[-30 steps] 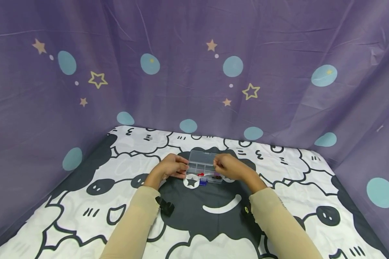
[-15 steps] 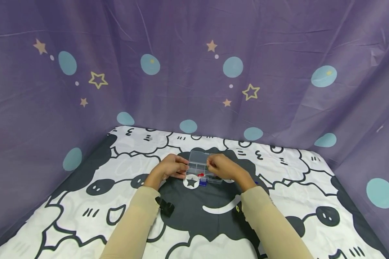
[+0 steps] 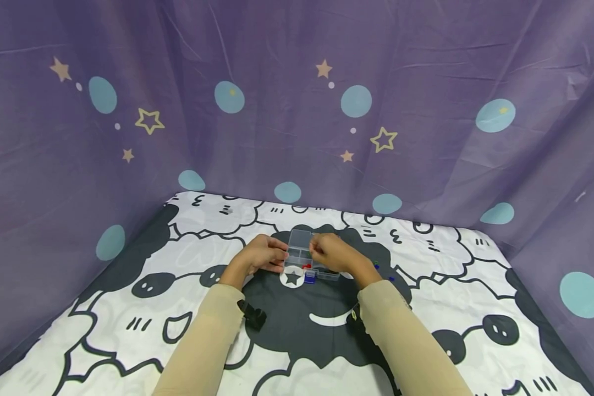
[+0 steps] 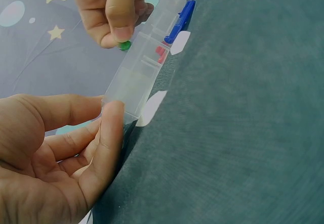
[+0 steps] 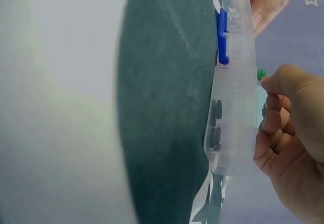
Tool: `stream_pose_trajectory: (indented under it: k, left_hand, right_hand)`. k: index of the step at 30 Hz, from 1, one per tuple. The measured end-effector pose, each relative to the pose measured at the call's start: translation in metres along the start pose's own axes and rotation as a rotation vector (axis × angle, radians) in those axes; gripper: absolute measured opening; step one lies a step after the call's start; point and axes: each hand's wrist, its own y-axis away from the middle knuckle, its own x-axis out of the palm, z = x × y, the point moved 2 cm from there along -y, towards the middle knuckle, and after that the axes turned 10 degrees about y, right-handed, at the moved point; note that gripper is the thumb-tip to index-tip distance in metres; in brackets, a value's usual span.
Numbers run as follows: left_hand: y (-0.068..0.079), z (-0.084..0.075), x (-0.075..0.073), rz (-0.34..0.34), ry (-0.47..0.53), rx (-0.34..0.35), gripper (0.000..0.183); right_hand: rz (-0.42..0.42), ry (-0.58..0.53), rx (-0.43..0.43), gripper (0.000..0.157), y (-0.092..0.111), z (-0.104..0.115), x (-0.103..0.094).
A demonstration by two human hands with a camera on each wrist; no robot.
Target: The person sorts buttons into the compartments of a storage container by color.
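Observation:
A clear plastic compartment box [image 3: 293, 254] stands on the dark part of the patterned cloth, its lid [image 3: 300, 238] raised at the back. My left hand [image 3: 263, 254] grips the box's left end; the left wrist view shows thumb and fingers at its corner. Above the compartments, my right hand [image 3: 334, 253] pinches a small green piece [image 4: 124, 46] between thumb and finger. Inside the box lies a red piece [image 4: 161, 53], and dark pieces [image 5: 216, 138] show through the wall. A blue clip-like piece [image 4: 179, 23] sits at the front side. The right hand hides part of the box in the head view.
Small blue pieces [image 3: 391, 279] lie on the cloth [image 3: 322, 341] to the right of the box, beyond the right wrist. A purple curtain [image 3: 277, 137] with stars and dots hangs behind the cloth and along its sides.
My right hand has moved left over the box, from its right side towards the middle compartments. Small pieces right of the wrist have come into sight. The left hand stays put.

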Motion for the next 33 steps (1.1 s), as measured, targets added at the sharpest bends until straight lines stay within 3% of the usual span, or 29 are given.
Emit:
stream_pose_trajectory:
  k: [12,19,33]
  left_hand:
    - [-0.001,-0.001,0.001,0.015,0.002,-0.002,0.030]
    - [0.001,-0.003,0.001,0.028,-0.002,-0.005,0.032]
    - [0.000,-0.002,0.000,0.031,0.003,-0.012,0.032]
  right_hand:
    - [-0.002,-0.111,0.084,0.013,0.013,-0.006,-0.006]
    - [-0.048,-0.113,0.094,0.013,0.026,-0.017,-0.011]
    - [-0.056,-0.118,0.246,0.008,0.060,-0.045,-0.020]
